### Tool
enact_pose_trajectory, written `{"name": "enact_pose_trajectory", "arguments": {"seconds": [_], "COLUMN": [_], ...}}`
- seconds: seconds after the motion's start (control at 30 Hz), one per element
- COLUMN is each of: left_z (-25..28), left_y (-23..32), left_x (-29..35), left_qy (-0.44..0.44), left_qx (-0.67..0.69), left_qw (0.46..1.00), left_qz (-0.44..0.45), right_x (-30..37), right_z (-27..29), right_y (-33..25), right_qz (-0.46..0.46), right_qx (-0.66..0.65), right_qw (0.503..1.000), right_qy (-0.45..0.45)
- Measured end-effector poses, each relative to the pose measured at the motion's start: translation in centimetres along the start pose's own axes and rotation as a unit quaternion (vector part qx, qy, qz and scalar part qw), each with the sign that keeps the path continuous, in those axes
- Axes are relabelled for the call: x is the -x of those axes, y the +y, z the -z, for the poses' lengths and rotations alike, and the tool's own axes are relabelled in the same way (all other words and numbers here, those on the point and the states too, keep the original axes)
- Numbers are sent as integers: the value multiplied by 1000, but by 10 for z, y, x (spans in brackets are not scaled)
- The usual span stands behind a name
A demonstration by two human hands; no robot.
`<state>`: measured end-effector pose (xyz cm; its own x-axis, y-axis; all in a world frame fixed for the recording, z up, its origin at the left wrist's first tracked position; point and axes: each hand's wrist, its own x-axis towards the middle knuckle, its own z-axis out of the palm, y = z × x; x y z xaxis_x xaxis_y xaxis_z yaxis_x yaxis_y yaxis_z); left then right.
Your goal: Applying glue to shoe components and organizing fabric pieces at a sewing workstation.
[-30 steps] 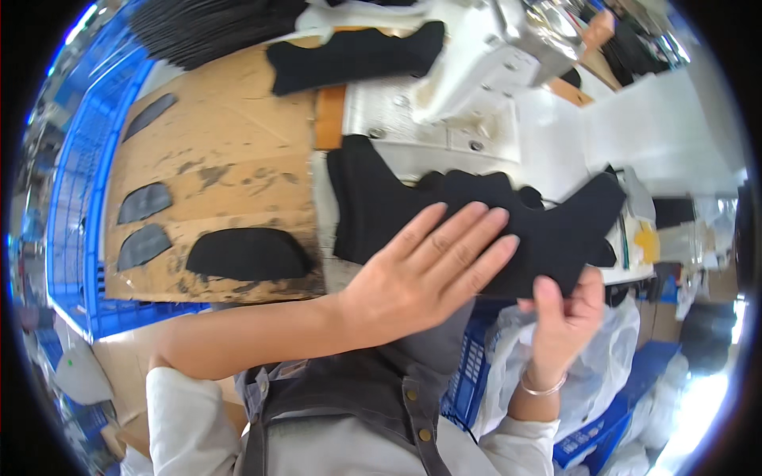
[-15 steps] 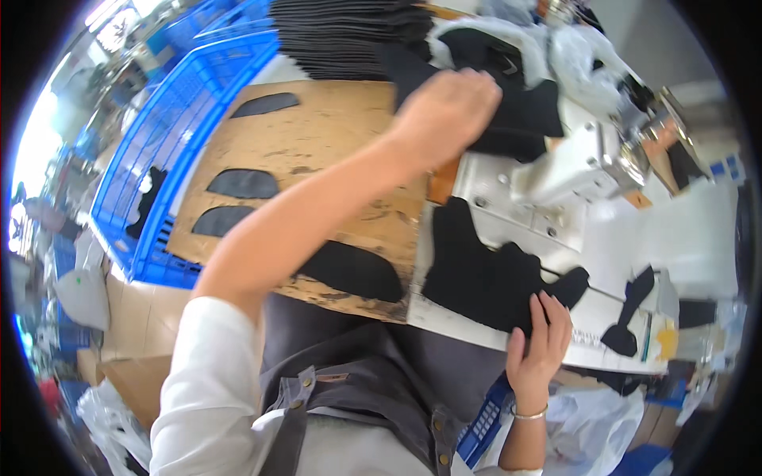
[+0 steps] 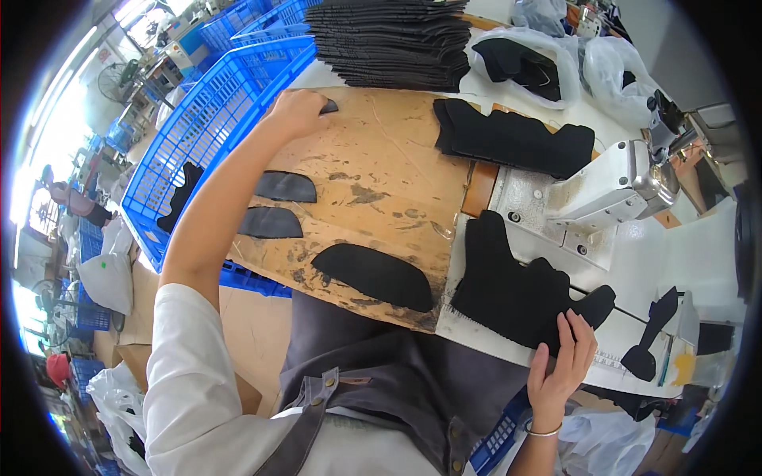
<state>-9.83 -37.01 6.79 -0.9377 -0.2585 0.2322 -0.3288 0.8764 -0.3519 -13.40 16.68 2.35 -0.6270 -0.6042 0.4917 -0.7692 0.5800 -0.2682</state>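
Observation:
My left hand (image 3: 298,115) reaches to the far left of the brown board (image 3: 389,182). Its fingers are curled over a small curved black piece (image 3: 329,106), whose right end sticks out beside them. My right hand (image 3: 562,357) rests with outstretched fingers on the front edge of a large wavy-edged black fabric piece (image 3: 508,285), its thumb apart from them. Two more dark curved pieces (image 3: 286,186) (image 3: 271,223) and a larger black one (image 3: 373,275) lie on the board. Another wavy black piece (image 3: 516,141) lies beyond, across the board's right edge.
A tall stack of black pieces (image 3: 389,44) stands at the back. The blue basket (image 3: 210,103) is left of the board. A white sewing machine (image 3: 603,186) stands at right. Behind are plastic bags (image 3: 615,75); a narrow black piece (image 3: 651,333) lies far right.
My left hand has left the black fabric at the back right and crossed to the small curved piece at the far left. My right hand stays on the large piece. The view has shifted slightly.

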Motion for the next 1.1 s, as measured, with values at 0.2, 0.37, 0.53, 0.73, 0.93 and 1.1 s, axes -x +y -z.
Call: {"name": "enact_pose_trajectory", "arguments": {"seconds": [0.2,0.37,0.53,0.73,0.93,1.1], "left_z": [-16,32,130,185,153,136], "left_y": [-8,31,124,219,250,264], "left_x": [-1,11,37,61,63,61], "left_qy": [-13,134,-35,-260,-277,-359], "left_qx": [69,321,711,880,754,676], "left_qw": [997,928,701,392,595,636], "left_qz": [22,132,40,-72,-33,-95], "right_x": [1,11,-10,-42,-36,-41], "right_z": [3,6,25,12,42,41], "right_y": [-3,1,-21,-40,2,21], "right_qz": [-10,-35,14,-117,-233,-270], "right_qx": [-29,-102,-203,-558,-485,-423], "right_qw": [1000,986,974,822,837,840], "right_qy": [2,128,96,6,-101,-207]}}
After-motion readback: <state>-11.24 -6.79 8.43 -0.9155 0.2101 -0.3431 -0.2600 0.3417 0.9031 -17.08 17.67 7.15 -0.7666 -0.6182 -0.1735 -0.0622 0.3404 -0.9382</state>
